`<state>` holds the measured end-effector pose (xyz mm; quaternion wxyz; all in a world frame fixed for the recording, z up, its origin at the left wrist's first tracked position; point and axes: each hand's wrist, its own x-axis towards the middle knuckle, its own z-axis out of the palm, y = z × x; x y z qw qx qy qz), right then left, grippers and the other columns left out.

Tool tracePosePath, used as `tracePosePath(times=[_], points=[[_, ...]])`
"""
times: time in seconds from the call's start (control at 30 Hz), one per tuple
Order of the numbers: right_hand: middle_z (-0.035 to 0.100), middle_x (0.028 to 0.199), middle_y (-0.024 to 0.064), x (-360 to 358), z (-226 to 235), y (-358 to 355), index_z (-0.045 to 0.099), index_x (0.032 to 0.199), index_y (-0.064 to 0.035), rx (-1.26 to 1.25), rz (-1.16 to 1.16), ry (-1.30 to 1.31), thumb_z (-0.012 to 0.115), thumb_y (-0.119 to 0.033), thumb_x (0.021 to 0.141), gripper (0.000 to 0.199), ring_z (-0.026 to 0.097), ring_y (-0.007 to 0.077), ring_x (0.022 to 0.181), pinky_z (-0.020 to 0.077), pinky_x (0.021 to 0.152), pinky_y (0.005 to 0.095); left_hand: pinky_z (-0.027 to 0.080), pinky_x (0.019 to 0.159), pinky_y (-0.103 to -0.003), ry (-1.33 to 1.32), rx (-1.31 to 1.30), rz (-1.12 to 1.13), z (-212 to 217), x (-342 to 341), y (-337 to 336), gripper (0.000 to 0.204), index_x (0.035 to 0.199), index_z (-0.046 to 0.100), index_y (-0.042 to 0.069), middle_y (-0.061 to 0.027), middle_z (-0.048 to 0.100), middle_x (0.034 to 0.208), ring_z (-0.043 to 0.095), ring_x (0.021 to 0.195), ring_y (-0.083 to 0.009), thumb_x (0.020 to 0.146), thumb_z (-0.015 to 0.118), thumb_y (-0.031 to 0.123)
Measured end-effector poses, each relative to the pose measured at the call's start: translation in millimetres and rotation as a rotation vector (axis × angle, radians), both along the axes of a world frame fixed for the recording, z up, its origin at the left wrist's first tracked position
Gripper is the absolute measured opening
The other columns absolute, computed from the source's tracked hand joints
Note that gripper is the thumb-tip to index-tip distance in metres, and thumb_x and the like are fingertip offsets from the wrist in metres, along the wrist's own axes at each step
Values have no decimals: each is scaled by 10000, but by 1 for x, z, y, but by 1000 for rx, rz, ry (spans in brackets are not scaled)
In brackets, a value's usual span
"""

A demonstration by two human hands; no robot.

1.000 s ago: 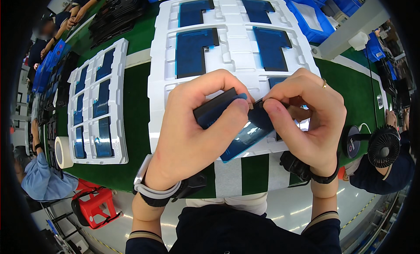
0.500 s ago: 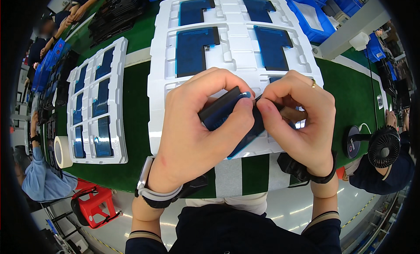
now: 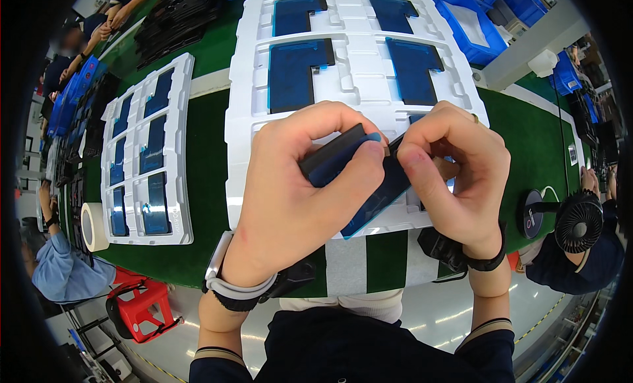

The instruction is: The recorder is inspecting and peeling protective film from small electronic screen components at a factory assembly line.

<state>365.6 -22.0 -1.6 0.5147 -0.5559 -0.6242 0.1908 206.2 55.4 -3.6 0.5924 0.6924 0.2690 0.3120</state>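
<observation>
Over the near part of a large white tray (image 3: pixel 260 129), I hold a flat black piece with blue film (image 3: pixel 336 150) at a tilt between both hands. My left hand (image 3: pixel 283 192) is closed on it, thumb pressing the face and fingers behind the upper black edge. A light blue tab shows by the left thumb tip. My right hand (image 3: pixel 465 175) is closed in a pinch near the piece's upper right corner; its fingertips partly hide what they grip there. Similar L-shaped blue-filmed pieces (image 3: pixel 290 73) lie in the tray's recesses beyond my hands.
To the left stand a smaller white tray (image 3: pixel 179 211) with several blue-filmed pieces and a tape roll (image 3: pixel 95 227). A black fan (image 3: pixel 579 221) is at the right, blue bins (image 3: pixel 468 30) at the far right. Other people work along the left and right edges.
The right hand's fingertips have moved slightly right, apart from the left thumb. The held piece is tilted a little differently, showing more of its black edge.
</observation>
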Motion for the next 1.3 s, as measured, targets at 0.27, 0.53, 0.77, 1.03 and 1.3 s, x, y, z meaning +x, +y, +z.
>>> tracePosePath(times=[0.27, 0.53, 0.77, 1.03, 1.3], points=[[509, 687, 6, -2, -4, 3, 549, 723, 2, 12, -17, -68, 571, 15, 743, 31, 436, 29, 555, 271, 471, 166, 433, 735, -208, 15, 14, 5, -1, 0, 0, 77, 844, 593, -15, -54, 623, 846, 552, 792, -70, 821, 549, 44], [489, 708, 2, 2, -1, 2, 533, 742, 1, 4, 73, 64, 566, 2, 762, 38, 441, 33, 592, 288, 503, 170, 432, 734, -206, 22, -3, 0, 1, -1, -1, 75, 829, 596, -14, -52, 625, 837, 552, 785, -70, 819, 548, 42], [493, 721, 4, -3, 0, 0, 537, 749, 2, -98, 0, 21, 564, -5, 771, 36, 443, 38, 600, 303, 517, 170, 431, 737, -203, 1, -13, 11, -1, 1, -2, 76, 836, 595, -14, -46, 622, 839, 549, 787, -68, 821, 544, 41], [494, 720, 5, 3, -3, 2, 533, 750, 3, -38, 90, 79, 567, 3, 768, 39, 435, 33, 587, 286, 501, 164, 430, 737, -205, 5, -33, 0, 0, -1, -1, 81, 838, 595, -15, -43, 620, 844, 549, 793, -70, 826, 547, 49], [488, 728, 3, -2, -3, 1, 533, 758, 2, -63, 27, -29, 565, 1, 778, 38, 433, 33, 592, 294, 509, 166, 427, 732, -203, -11, -29, 14, -2, 1, -1, 86, 833, 600, -12, -38, 620, 842, 547, 791, -70, 824, 556, 61]])
